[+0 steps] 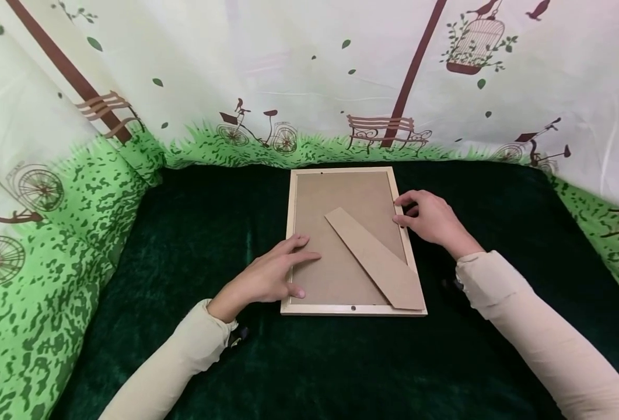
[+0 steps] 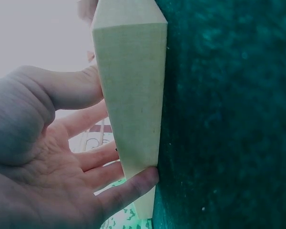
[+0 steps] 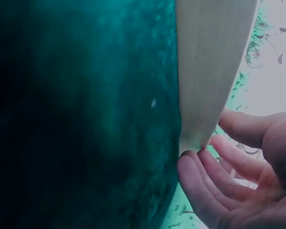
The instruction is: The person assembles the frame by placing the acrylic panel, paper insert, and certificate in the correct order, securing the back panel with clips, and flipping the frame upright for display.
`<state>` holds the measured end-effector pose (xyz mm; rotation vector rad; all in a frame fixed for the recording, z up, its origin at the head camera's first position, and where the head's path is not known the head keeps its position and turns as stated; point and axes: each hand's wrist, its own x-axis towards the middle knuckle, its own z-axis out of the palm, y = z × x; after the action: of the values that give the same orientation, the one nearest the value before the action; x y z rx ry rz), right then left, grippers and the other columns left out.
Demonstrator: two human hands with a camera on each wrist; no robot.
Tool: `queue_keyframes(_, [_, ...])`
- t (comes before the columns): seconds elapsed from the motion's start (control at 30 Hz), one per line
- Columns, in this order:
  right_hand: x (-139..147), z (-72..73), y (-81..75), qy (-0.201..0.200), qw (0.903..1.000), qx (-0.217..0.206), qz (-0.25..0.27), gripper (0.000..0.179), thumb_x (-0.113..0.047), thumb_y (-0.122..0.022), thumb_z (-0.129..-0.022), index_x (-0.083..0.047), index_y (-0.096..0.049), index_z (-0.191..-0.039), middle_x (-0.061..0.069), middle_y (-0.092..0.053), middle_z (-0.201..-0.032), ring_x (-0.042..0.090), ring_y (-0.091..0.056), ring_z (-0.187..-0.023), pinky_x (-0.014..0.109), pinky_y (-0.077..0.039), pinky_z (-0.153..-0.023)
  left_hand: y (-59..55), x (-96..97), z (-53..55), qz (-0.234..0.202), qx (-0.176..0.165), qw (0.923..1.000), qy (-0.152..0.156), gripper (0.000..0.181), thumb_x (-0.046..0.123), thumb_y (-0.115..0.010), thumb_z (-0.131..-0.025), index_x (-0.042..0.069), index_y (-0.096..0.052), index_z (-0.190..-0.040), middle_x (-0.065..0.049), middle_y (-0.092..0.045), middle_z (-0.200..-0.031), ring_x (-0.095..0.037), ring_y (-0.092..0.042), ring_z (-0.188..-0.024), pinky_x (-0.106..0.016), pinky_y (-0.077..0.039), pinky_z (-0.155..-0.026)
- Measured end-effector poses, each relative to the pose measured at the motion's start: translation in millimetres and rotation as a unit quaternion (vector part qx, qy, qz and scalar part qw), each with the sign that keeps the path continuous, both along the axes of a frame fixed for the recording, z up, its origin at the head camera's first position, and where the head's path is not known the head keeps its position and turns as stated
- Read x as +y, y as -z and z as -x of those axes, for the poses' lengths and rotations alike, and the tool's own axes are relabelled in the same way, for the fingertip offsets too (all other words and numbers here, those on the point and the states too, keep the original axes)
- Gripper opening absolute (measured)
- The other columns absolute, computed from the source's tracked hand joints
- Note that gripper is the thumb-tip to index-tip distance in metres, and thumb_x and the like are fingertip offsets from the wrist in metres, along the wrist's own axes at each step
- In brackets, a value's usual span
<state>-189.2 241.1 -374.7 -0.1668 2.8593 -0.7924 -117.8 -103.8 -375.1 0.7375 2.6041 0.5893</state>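
Touching rectangular wooden frame (image 1: 338, 251), velvety green cloth (image 1: 309, 361)

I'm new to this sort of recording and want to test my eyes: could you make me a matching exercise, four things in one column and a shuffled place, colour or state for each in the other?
Things:
1. Wooden frame
2. Brown strip
3. Cloth under the frame
4. Right-hand fingers

Descriptions:
A. At the frame's right edge
B. Dark green
C. Pale and rectangular
D. Lying slantwise over the backing board

Right pairs: 1-C, 2-D, 3-B, 4-A
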Motion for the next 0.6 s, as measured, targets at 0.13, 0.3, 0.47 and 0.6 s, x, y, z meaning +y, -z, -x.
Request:
queue_keyframes(0.13, [-1.4,3.5,0.5,0.027,0.9994,-0.019,0.009,0.038,-0.026,-0.069,-0.095,-0.011,-0.062,-0.129,0.017,-0.058,-0.128,0.032,-0.064,-0.109,0.043,-0.055,-0.076,0.9,0.8,0.1,-0.001,0.004,1.0000,0.000,0.072,0.024,-0.085,-0.078,0.029,-0.055,-0.143,-0.002,-0.026,-0.164,-0.023,-0.020,-0.153,-0.051,-0.040,-0.112])
queue_keyframes(0.3, [-4.2,2.0,1.2,0.045,0.9986,-0.019,0.019,0.039,-0.026,-0.070,-0.094,-0.012,-0.062,-0.130,0.020,-0.065,-0.121,0.032,-0.066,-0.104,0.041,-0.054,-0.074,2.0,0.5,0.4,-0.001,0.003,1.0000,-0.001,0.072,0.024,-0.085,-0.078,0.030,-0.055,-0.143,-0.002,-0.025,-0.164,-0.023,-0.020,-0.153,-0.052,-0.039,-0.112])
queue_keyframes(0.47, [-4.2,0.5,1.1,0.046,0.9987,-0.006,0.021,0.038,-0.025,-0.071,-0.093,-0.012,-0.063,-0.128,0.020,-0.066,-0.116,0.031,-0.067,-0.099,0.040,-0.053,-0.072,1.5,1.2,-0.2,-0.001,0.000,1.0000,-0.003,0.072,0.024,-0.085,-0.078,0.029,-0.055,-0.143,-0.002,-0.025,-0.164,-0.024,-0.020,-0.153,-0.052,-0.039,-0.113])
queue_keyframes(0.6, [-3.7,0.0,0.6,0.028,0.9994,0.011,0.017,0.036,-0.023,-0.071,-0.092,-0.010,-0.064,-0.126,0.017,-0.058,-0.127,0.032,-0.066,-0.104,0.045,-0.053,-0.078,0.6,1.4,-0.1,-0.002,0.000,1.0000,-0.002,0.072,0.023,-0.085,-0.078,0.028,-0.055,-0.143,-0.003,-0.025,-0.164,-0.024,-0.020,-0.153,-0.051,-0.037,-0.114])
